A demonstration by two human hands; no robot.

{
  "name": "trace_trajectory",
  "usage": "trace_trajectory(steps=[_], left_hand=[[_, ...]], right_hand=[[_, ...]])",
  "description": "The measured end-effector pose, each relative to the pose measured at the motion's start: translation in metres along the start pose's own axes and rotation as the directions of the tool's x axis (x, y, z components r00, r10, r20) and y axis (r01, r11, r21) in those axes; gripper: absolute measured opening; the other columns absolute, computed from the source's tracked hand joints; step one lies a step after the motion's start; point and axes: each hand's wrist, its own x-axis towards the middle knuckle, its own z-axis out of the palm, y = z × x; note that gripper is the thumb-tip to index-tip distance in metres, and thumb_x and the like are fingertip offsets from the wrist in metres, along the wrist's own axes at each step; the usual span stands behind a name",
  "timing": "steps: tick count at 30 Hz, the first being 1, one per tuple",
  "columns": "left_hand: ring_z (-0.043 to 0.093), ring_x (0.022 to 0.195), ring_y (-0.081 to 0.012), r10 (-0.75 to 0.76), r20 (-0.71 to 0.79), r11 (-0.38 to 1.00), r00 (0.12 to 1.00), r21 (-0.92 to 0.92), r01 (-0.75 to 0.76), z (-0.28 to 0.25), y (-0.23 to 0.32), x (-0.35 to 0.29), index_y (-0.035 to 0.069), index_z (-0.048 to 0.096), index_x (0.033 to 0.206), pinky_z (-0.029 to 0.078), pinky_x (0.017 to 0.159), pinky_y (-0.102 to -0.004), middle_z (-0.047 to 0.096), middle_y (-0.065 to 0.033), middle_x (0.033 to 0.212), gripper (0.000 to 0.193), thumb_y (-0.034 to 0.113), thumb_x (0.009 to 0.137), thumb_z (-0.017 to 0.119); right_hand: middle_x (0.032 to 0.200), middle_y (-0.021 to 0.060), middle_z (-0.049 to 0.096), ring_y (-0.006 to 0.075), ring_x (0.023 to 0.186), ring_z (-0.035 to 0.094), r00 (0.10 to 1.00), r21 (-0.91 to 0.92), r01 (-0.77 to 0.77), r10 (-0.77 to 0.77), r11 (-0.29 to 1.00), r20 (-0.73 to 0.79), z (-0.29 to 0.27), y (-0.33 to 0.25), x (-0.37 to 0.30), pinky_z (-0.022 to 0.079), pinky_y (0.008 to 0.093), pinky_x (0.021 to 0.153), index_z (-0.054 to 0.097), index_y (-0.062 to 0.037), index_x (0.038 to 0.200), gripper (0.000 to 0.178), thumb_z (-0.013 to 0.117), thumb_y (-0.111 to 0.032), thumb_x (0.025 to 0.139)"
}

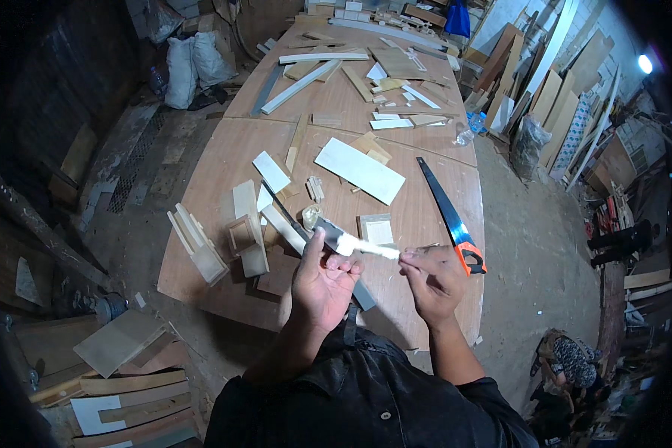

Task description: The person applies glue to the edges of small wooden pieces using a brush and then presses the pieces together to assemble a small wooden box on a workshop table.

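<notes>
Left hand [327, 282], palm up: grip partly closed on a grey block [328, 234]. Right hand [434, 279]: grip closed, apparently pinching the blurred white strip [375, 249] at its four-o'clock tip, above the counter [246, 145].

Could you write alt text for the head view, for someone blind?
Left hand holding a small grey piece, right hand pinching a blurred pale strip, above a wooden table with wood pieces and an orange-handled handsaw.

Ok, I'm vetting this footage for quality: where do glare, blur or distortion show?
Head view: the lamp flares at upper right; the saw blade catches glare; the pale strip between left hand and right hand looks washed out, soft; the table edges bow.
</notes>
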Motion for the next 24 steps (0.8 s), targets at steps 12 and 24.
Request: trace_trajectory(steps=[12, 24], left_hand=[[0.038, 0.065, -0.0122, -0.045, -0.155, 0.997, 0.987, 0.049, 0.053, -0.008, 0.012, 0.038, 0.013, 0.050, 0.083, 0.035, 0.070, -0.0312, 0.034, 0.0040, 0.064, 0.025, 0.034, 0.096, 0.056], [0.046, 0.075, -0.0103, 0.631, -0.291, 0.695, 0.719, 0.624, -0.357, -0.151, 0.083, 0.065, 0.006, 0.054, 0.101, 0.040, 0.070, -0.0277, 0.050, -0.0009, 0.084, 0.019, 0.025, 0.099, 0.056]], right_hand=[[0.087, 0.0111, 0.064, 0.0151, 0.071, 0.063, 0.934, 0.260, -0.356, 0.339, 0.897, 0.108, 0.027, 0.033, 0.008, 0.049, 0.0234, 0.061, 0.071, 0.0023, 0.103, 0.019, 0.068, 0.003, 0.084], [0.081, 0.0136, 0.063, 0.0231, 0.067, 0.062, 0.803, -0.094, -0.497, 0.498, 0.863, 0.327, 0.126, 0.169, 0.011, 0.048, 0.0313, 0.060, 0.072, -0.0020, 0.100, 0.017, 0.068, -0.011, 0.086]])
